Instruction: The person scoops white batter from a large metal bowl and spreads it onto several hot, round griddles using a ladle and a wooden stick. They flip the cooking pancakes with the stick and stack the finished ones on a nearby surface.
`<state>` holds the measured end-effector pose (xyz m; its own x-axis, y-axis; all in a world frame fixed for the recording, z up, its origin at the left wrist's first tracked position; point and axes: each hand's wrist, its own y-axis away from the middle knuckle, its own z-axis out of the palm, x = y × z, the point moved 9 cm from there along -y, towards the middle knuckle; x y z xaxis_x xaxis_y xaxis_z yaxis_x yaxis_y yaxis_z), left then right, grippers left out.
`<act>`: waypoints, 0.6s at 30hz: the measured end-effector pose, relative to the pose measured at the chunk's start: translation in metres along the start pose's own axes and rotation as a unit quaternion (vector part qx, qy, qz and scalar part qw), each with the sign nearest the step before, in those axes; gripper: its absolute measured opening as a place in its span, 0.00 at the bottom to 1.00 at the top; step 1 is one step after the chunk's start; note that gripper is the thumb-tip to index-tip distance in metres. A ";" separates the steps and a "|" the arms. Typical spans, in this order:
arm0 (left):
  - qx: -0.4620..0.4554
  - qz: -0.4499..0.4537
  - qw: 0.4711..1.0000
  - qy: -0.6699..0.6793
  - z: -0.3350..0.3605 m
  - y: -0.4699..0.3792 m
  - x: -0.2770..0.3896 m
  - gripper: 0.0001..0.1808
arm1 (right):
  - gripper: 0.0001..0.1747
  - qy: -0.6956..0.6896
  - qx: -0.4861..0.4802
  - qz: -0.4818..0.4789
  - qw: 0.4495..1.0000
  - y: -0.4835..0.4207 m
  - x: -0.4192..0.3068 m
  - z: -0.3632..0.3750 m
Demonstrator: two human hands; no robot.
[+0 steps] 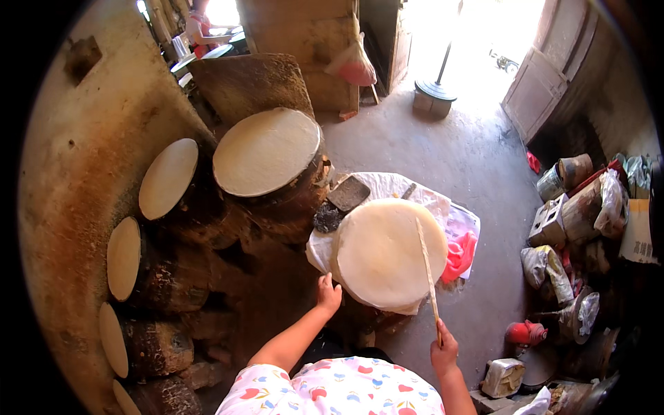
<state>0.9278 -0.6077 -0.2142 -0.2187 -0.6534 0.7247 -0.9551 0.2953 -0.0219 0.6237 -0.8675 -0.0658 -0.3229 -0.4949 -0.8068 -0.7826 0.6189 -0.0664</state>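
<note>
A thick, round, pale stack of what look like flatbread sheets (391, 251) lies before me on a white cloth (386, 181). My right hand (445, 350) grips the lower end of a thin wooden stick (428, 264). The stick's far end reaches over the right part of the stack's top; contact is hard to tell. My left hand (329, 295) is beside the near left edge of the stack, fingers a little bent and apart, with nothing visible in it. Behind the stack are a dark flat block (349, 193) and a black clump (327, 218).
Several dark drums with pale round tops line the left wall, the largest (267, 153) behind the cloth. Pink cloth (459, 257) lies right of the stack. Clutter fills the right side, including a concrete block (549, 220) and red vessel (525, 333). Another person (199, 28) is far back left.
</note>
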 end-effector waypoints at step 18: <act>0.008 -0.219 0.976 0.001 -0.172 0.046 -0.257 0.18 | 0.39 0.477 -0.221 -0.137 0.840 -0.335 -0.346 0.386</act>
<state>0.9748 -0.3060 -0.2829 0.2116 -0.7136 0.6678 -0.9600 -0.0236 0.2789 1.2032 -0.6677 0.0091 -0.2128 -0.9756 0.0537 -0.9501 0.2194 0.2216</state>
